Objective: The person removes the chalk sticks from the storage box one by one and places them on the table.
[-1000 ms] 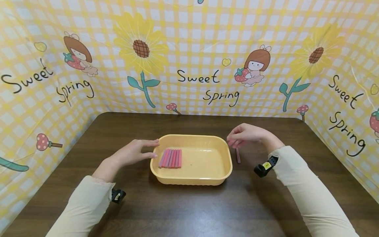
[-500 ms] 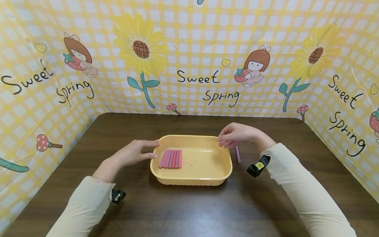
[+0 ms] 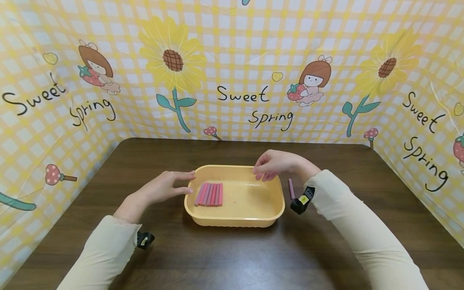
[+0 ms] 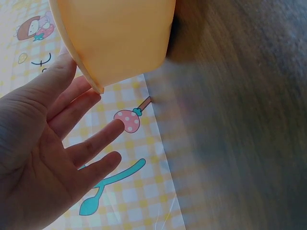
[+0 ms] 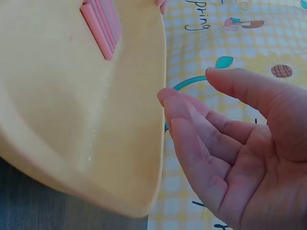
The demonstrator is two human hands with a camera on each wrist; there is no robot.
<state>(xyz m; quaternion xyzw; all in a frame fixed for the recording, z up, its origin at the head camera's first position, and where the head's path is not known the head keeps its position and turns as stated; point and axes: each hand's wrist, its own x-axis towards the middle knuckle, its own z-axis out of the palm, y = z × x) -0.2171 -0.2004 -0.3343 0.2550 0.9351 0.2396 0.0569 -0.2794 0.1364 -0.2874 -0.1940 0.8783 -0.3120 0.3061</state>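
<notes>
A pale yellow tray (image 3: pixel 246 203) stands on the table. Several slim pink and purple sticks (image 3: pixel 209 194) lie side by side in its left part. My left hand (image 3: pixel 161 186) rests its thumb and foremost fingertips on the tray's left rim; in the left wrist view the other fingers (image 4: pixel 98 143) extend free, beside the outer wall. Over the far right rim hovers my right hand (image 3: pixel 277 163). The right wrist view shows its thumb apart from loosely bent fingers (image 5: pixel 184 143), with nothing between them. One purple stick (image 3: pixel 291 188) lies outside, right of the tray.
The dark wooden table (image 3: pixel 232 257) spreads around the tray. A yellow checked cloth (image 3: pixel 232 60) with flower and cartoon prints rises behind it and on both sides. My right wrist camera (image 3: pixel 302 201) hangs close to the loose purple stick.
My right hand has moved left, from beside the loose stick to above the tray's far right rim. The left hand, tray and sticks have stayed put.
</notes>
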